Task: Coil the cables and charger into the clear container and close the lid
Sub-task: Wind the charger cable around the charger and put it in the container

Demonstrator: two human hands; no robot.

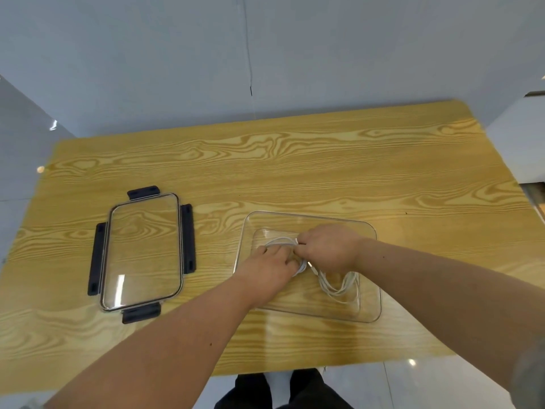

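A clear rectangular container (372, 290) sits on the wooden table right of centre. Inside it lie white cables (339, 286), partly coiled, with loose loops toward its right end. Both hands are inside the container over its left half. My left hand (267, 268) has its fingers curled down onto the coiled part of the cable. My right hand (327, 246) pinches the cable just beside it. The hands hide most of the coil, and no charger shows. The clear lid (141, 252) with four dark latches lies flat on the table to the left.
The wooden table (295, 160) stretches far behind and to the right of the container. Pale floor surrounds it, and dark trousers show below its near edge.
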